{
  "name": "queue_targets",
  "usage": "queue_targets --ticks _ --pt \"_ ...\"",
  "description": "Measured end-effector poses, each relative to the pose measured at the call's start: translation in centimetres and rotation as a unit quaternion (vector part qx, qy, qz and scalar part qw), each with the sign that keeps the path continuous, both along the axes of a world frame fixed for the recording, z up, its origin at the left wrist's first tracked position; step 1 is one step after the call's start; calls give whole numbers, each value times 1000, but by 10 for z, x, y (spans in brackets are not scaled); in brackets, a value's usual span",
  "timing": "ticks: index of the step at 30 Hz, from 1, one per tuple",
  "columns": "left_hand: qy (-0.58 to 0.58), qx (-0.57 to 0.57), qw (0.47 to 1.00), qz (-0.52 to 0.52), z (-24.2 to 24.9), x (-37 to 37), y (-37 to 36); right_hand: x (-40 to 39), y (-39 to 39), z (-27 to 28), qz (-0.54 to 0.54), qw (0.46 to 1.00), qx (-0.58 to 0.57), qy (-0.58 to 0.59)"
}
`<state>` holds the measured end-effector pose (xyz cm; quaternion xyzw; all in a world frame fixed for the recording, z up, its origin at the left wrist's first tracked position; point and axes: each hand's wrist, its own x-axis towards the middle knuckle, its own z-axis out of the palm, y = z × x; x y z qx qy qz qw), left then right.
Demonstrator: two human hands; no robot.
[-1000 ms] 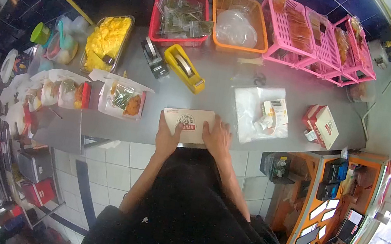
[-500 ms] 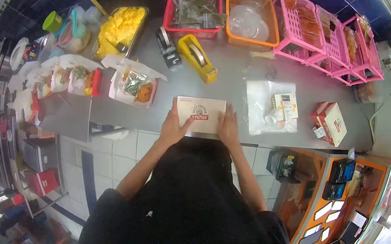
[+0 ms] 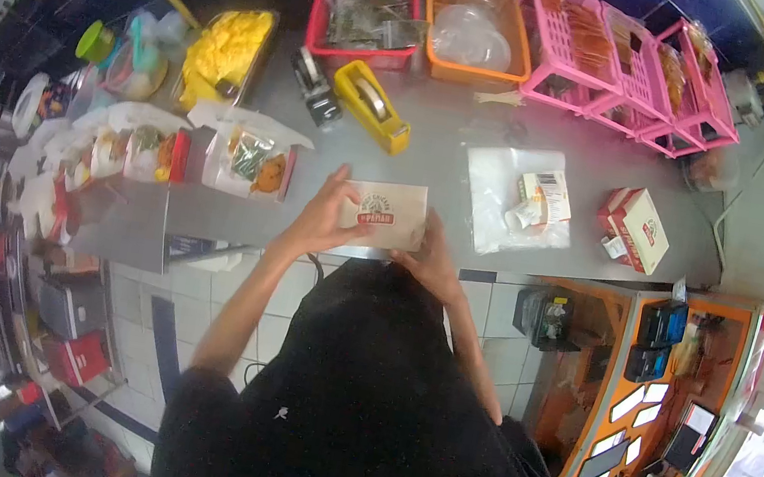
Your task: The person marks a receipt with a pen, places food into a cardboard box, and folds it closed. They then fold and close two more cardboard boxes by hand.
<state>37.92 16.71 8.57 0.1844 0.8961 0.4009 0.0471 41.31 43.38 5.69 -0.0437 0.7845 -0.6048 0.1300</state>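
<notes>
A closed cardboard takeaway box (image 3: 407,205) with a red printed logo lies near the front edge of the steel counter, between my hands. My left hand (image 3: 326,217) grips its left side, the thumb over the lid and the fingers toward the far corner. Around the near right corner is my right hand (image 3: 433,258), its thumb along the front edge and its fingers against the right side. To the left stands an open takeaway box (image 3: 222,155) with fried chicken and a packet of greens in it.
Several more open boxes (image 3: 143,153) line the left. Behind are a yellow tape dispenser (image 3: 372,109), a black one (image 3: 317,91), a red basket (image 3: 360,56) and an orange basket (image 3: 473,76). Plastic bags (image 3: 488,190) and a closed red-sided box (image 3: 636,227) lie right.
My left hand has shifted toward the box's far left corner and its thumb reaches over the lid. My right hand has moved down around the near right corner. The whole view has shifted slightly.
</notes>
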Motion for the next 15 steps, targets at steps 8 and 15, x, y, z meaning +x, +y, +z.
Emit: queue_targets --ticks 8,15 --pt "7 -1 980 198 -38 32 47 -16 -23 1 -74 976 177 -99" --pt "10 -6 974 226 -29 31 51 -16 -55 -8 -137 959 236 74"
